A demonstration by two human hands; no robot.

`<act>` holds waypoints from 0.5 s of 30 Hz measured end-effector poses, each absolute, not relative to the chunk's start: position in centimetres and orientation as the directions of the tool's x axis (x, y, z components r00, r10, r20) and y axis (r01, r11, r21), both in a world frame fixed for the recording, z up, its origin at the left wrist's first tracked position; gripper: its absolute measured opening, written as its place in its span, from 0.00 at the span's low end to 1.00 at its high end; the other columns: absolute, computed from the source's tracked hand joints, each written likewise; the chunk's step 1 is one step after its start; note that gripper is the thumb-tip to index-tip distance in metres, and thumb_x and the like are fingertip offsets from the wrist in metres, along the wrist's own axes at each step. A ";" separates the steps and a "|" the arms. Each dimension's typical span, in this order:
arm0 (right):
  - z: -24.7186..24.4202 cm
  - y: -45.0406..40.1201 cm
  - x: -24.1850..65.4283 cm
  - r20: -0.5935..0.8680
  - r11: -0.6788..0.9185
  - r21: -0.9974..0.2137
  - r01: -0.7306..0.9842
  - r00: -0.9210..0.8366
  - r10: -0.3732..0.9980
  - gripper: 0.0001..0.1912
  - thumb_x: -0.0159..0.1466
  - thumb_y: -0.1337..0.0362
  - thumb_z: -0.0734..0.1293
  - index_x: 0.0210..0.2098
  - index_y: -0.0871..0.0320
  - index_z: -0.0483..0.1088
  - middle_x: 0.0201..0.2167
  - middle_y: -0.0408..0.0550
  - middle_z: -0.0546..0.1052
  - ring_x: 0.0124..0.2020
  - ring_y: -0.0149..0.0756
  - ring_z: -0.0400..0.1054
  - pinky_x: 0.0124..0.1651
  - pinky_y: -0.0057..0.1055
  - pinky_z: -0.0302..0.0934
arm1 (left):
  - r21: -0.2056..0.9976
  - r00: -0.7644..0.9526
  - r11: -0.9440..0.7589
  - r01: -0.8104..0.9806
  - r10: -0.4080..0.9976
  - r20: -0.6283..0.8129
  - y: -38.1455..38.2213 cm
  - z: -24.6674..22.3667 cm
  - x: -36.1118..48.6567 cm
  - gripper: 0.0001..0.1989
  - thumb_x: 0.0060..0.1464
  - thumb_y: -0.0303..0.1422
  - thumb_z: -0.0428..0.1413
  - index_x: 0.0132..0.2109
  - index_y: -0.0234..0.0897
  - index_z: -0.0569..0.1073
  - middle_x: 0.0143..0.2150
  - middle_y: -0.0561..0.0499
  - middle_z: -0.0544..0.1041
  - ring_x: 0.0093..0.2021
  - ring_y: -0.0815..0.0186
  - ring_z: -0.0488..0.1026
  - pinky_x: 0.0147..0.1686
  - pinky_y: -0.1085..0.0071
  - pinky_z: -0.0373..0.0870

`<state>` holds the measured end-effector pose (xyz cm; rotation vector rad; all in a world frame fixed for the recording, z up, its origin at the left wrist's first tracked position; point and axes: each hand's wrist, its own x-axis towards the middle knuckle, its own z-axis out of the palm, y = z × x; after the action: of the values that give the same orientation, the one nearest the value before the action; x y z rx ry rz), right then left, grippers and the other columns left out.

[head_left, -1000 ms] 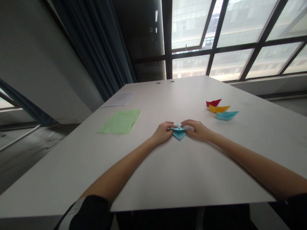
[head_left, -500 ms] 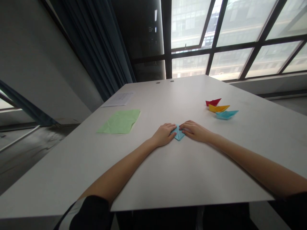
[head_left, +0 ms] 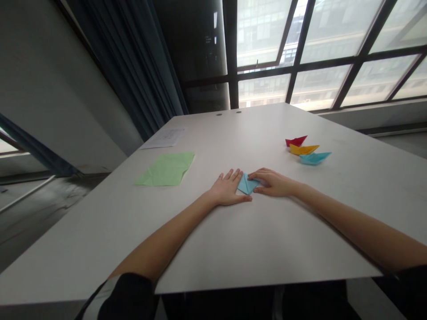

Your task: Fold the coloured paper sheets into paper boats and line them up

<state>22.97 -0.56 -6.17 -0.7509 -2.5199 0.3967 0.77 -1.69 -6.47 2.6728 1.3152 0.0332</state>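
Note:
A small folded piece of light blue paper (head_left: 246,186) lies on the white table between my two hands. My left hand (head_left: 228,189) rests flat at its left edge, fingers spread and thumb stretched out below the paper. From the right, my right hand (head_left: 271,183) has its curved fingers on the paper's upper side and its thumb at the lower right edge, covering part of it. A crease runs down the paper's visible face.
Three folded paper boats, one red (head_left: 296,141), one yellow (head_left: 304,150) and one blue (head_left: 315,158), stand to the right. A green paper sheet (head_left: 167,169) lies at left, with a printed white sheet (head_left: 164,138) behind it. The white table (head_left: 260,249) ends at a near edge.
My left hand has come off the folded paper; its fingers have spread and its thumb has swung down and out. The paper looks turned slightly, with my right hand still on it.

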 end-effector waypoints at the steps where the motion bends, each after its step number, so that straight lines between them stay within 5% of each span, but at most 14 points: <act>1: -6.1 -0.6 23.1 0.357 0.807 -0.407 0.429 -0.738 0.572 0.21 0.56 0.57 0.66 0.48 0.55 0.67 0.43 0.50 0.75 0.46 0.39 0.67 0.50 0.38 0.59 | 0.156 0.616 -0.603 0.783 0.787 -0.049 -1.7 -6.5 0.7 0.47 0.45 0.60 0.44 0.64 0.36 0.43 0.66 0.39 0.43 0.65 0.48 0.39 0.57 0.49 0.41; 10: -6.2 -0.7 23.0 0.364 0.807 -0.388 0.445 -0.730 0.578 0.12 0.61 0.61 0.60 0.42 0.54 0.72 0.41 0.49 0.75 0.43 0.36 0.68 0.47 0.34 0.61 | 0.316 0.664 -0.679 0.663 0.728 0.171 -1.1 -6.2 0.0 0.41 0.42 0.53 0.55 0.60 0.36 0.56 0.59 0.40 0.61 0.58 0.54 0.58 0.56 0.59 0.52; 15: -6.4 -0.6 23.0 0.355 0.773 -0.417 0.478 -0.697 0.623 0.13 0.62 0.60 0.59 0.41 0.55 0.71 0.39 0.49 0.75 0.40 0.36 0.68 0.44 0.33 0.62 | 0.374 0.668 -0.723 0.580 0.686 0.289 -0.9 -5.6 -0.4 0.30 0.45 0.39 0.57 0.54 0.35 0.61 0.50 0.42 0.70 0.49 0.60 0.67 0.50 0.66 0.61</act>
<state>22.99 -0.56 -6.37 -0.8266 -2.4831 0.4037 -0.43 -0.86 -5.61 2.6338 1.0189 0.6070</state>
